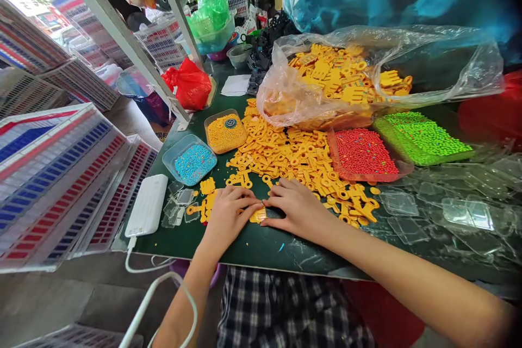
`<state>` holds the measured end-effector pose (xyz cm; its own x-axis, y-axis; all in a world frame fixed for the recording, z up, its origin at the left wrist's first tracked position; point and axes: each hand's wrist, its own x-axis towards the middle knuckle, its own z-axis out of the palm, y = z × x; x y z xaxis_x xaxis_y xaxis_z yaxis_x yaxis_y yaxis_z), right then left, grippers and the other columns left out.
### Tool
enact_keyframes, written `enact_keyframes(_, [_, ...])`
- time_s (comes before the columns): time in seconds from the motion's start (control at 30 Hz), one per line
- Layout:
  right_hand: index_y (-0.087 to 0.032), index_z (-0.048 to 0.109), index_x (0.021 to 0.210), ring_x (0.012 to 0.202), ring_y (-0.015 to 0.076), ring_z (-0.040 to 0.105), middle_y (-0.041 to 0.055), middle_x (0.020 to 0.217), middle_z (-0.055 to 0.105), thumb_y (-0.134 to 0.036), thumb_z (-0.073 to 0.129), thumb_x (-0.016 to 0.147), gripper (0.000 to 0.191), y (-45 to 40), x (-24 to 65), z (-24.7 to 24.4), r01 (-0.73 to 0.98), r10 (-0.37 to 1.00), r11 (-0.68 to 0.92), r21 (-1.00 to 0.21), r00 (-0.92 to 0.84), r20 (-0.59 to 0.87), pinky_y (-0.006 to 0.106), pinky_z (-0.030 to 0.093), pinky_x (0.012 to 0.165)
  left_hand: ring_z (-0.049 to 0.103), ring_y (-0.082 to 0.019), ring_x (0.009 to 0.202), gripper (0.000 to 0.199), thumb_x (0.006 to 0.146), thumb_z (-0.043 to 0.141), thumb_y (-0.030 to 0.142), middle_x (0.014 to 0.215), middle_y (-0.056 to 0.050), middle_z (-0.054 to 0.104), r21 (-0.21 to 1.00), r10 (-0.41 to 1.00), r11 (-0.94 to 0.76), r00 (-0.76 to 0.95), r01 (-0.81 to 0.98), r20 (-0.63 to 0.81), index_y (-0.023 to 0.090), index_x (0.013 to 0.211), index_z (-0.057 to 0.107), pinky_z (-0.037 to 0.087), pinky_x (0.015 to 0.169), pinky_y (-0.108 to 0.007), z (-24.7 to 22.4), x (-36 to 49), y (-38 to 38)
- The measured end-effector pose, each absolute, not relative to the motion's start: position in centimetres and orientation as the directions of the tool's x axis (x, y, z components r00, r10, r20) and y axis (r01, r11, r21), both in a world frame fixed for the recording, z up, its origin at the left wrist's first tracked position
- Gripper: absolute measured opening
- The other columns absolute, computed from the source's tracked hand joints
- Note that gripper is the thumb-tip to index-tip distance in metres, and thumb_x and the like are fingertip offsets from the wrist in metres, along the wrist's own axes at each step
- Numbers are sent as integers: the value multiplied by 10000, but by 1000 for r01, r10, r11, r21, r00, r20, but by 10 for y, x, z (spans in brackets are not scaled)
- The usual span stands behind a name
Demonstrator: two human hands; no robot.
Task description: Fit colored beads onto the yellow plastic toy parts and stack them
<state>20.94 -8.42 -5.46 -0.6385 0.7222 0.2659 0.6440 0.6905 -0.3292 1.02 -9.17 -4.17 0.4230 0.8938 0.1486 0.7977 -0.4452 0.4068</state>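
My left hand (pixel 231 211) and my right hand (pixel 292 207) meet low over the front of the table. Between their fingertips is a small yellow plastic piece (pixel 258 215), gripped from both sides and partly covered by the fingers. Its upper face looks pale or shiny. Just behind the hands spreads a heap of loose yellow plastic parts (pixel 285 152) with rings and prongs. More yellow parts (pixel 196 209) lie beside my left hand, near some clear plastic squares (pixel 179 204).
Trays of blue beads (pixel 191 164), yellow beads (pixel 225 131), red beads (pixel 362 153) and green beads (pixel 426 135) surround the heap. A clear bag (pixel 281 92) of yellow parts lies behind. A white power bank (pixel 147 204) with a cable sits left; clear plastic pieces (pixel 467 213) cover the right.
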Motion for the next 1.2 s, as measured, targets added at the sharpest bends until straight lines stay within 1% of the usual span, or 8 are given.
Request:
enact_keyframes(0.3, [-165,717,865,845,209,508,54,827,664,-478,722,801,320,-84,210,-55,644,721,692,-327,-639,269,326,345,717,535,-211,897,175,911,621,365,996,4,715,456,903,-422,406,784,138,358,1008,766,400,808,-381,-51,6,-92])
enact_keyframes(0.57, [-163,720,880,862,213,520,45,819,670,-491,710,807,336,-84,210,-55,639,729,683,-354,-631,265,328,337,723,569,-205,905,208,946,574,325,972,-7,725,521,910,-406,382,751,160,284,926,777,420,835,-368,-50,6,-91])
enact_keyframes(0.73, [-175,720,889,846,212,521,43,823,675,-485,728,794,324,-84,210,-57,635,728,683,-361,-629,272,323,328,711,597,-204,883,228,946,566,358,926,-8,745,523,925,-375,267,765,272,289,889,776,430,810,-366,-52,9,-93])
enact_keyframes(0.87, [-163,722,901,865,219,529,49,832,681,-476,733,791,332,-84,211,-56,631,730,680,-373,-626,272,325,342,730,613,-205,809,248,914,608,399,818,-10,741,429,883,-379,182,820,433,265,770,759,412,799,-382,-46,2,-88])
enact_keyframes(0.93, [-163,722,899,867,221,532,50,833,682,-477,731,793,331,-84,211,-55,631,733,678,-377,-624,272,326,345,737,618,-213,783,278,888,632,430,786,-20,733,371,835,-296,50,880,547,240,710,730,410,816,-397,-38,-12,-78])
enact_keyframes(1.03, [-167,721,887,855,218,533,48,826,678,-487,732,787,335,-85,210,-54,639,738,673,-374,-617,273,326,339,728,614,-257,858,303,869,627,478,852,-50,733,330,750,-38,-191,943,633,224,729,714,407,847,-427,-22,-44,-52])
enact_keyframes(1.1, [-168,719,883,843,213,531,48,827,676,-492,728,790,337,-85,210,-54,641,737,673,-369,-619,271,324,334,719,598,-282,900,315,872,597,491,896,-68,729,313,763,92,-269,945,587,218,779,725,406,851,-435,-11,-61,-32])
enact_keyframes(1.2, [-166,718,877,853,217,529,51,826,672,-492,723,795,337,-85,209,-55,643,729,684,-345,-629,271,327,328,717,603,-237,810,299,878,560,449,874,-52,725,337,884,-27,-135,941,448,211,860,739,439,785,-366,2,-66,-2])
